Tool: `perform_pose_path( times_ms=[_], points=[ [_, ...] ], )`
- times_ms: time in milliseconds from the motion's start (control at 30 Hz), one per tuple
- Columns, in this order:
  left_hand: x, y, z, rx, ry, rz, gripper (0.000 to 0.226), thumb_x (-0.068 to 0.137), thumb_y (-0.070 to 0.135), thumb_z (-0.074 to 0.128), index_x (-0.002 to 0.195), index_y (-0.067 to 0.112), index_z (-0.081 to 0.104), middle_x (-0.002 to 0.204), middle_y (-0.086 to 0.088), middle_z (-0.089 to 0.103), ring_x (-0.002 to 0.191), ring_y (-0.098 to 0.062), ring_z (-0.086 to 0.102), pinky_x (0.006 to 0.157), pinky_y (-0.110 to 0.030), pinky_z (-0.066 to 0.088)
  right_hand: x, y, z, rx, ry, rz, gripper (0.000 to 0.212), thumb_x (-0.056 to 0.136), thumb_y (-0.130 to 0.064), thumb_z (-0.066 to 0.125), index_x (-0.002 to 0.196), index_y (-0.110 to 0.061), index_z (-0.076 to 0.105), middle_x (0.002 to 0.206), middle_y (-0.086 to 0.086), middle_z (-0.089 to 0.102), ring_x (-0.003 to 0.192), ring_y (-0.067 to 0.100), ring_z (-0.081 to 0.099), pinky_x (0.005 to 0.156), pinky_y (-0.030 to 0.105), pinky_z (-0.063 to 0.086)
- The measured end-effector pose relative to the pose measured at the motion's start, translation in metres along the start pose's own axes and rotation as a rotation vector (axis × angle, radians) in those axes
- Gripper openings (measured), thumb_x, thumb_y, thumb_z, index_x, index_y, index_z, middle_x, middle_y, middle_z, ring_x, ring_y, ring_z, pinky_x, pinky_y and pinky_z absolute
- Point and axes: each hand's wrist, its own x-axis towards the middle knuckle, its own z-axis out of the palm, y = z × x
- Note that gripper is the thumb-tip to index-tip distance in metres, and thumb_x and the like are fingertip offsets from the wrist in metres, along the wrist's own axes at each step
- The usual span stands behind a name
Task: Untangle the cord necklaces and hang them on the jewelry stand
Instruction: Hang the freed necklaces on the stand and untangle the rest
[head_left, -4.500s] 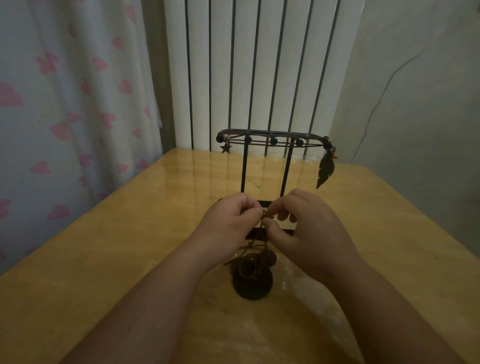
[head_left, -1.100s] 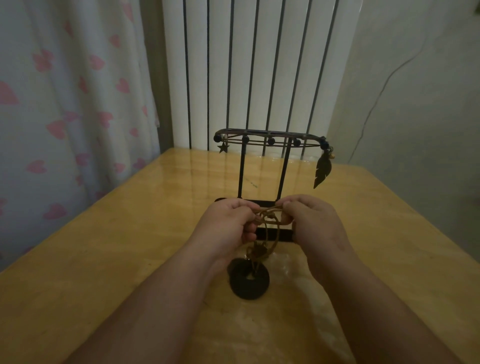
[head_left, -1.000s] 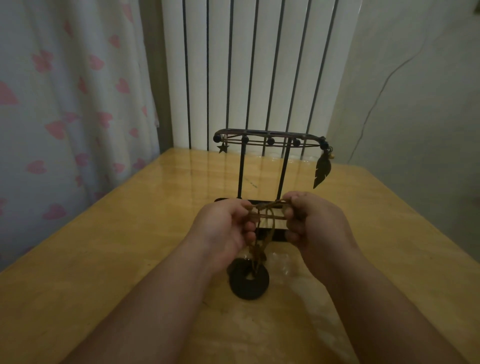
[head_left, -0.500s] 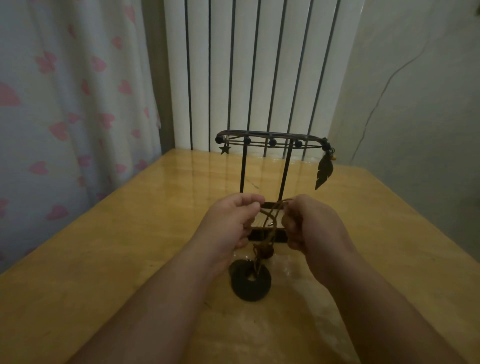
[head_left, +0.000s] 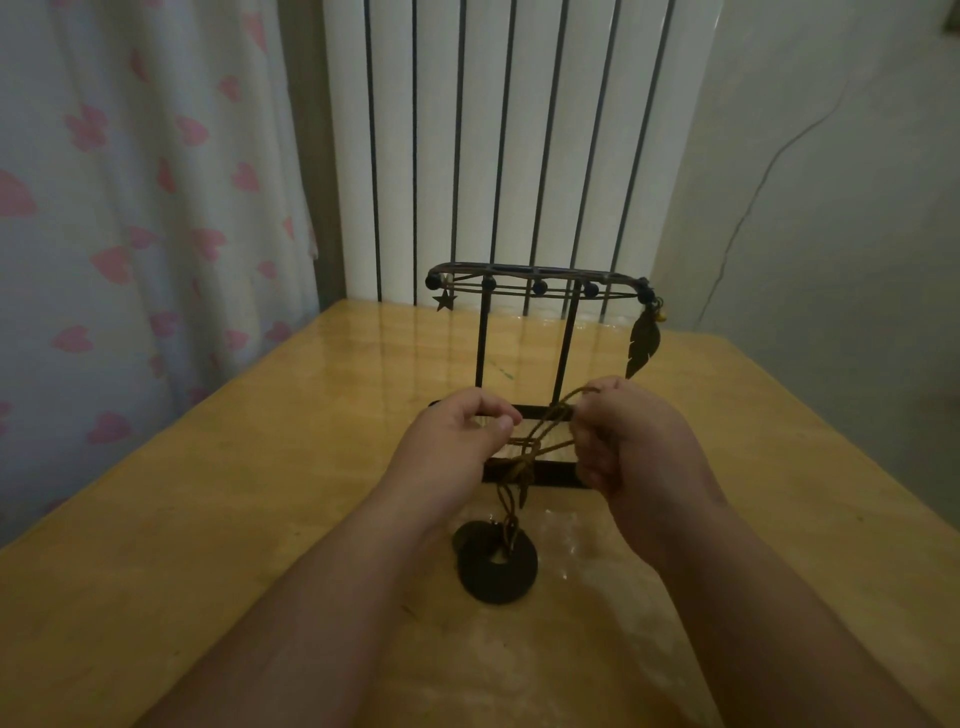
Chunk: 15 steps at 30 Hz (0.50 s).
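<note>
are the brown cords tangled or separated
Tangled: the cords cross and bunch into a knot between the left hand and right hand.

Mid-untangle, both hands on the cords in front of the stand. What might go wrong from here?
1. The left hand and right hand hold the cords stretched between them. The strands bunch at a crossing, so pulling harder may tighten it.
2. The dark ring pendants hang low from the tangle and may knock the table.
3. The jewelry stand is just behind the hands. A jerk might tip it, feather pendant included.
</note>
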Motion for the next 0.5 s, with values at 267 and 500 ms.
perform_pose_path(
  times_ms=[267,500],
  points=[
    [-0.001,0.000,-0.003,-0.005,-0.120,0.042,0.016,0.089,0.020,0.067,0.099,0.031,0.073,0.090,0.007,0.074,0.090,-0.010,0.068,0.094,-0.035,0.048,-0.002,-0.006,-0.003,0.219,-0.014,0.052,0.015,0.085,-0.004,0.043,0.074,-0.013,0.045,0.054,-0.002,0.042,0.047,0.013,0.028,0.048,0.029,0.019],
    [0.000,-0.009,0.001,0.065,-0.151,0.065,0.029,0.076,0.035,0.081,0.100,0.048,0.071,0.104,0.012,0.072,0.100,-0.010,0.067,0.094,-0.042,0.053,-0.005,-0.007,0.002,0.021,0.003,0.036,0.009,0.093,-0.013,0.054,0.086,-0.012,0.059,0.053,-0.006,0.042,0.045,0.008,0.037,0.042,0.023,0.030]
  ],
)
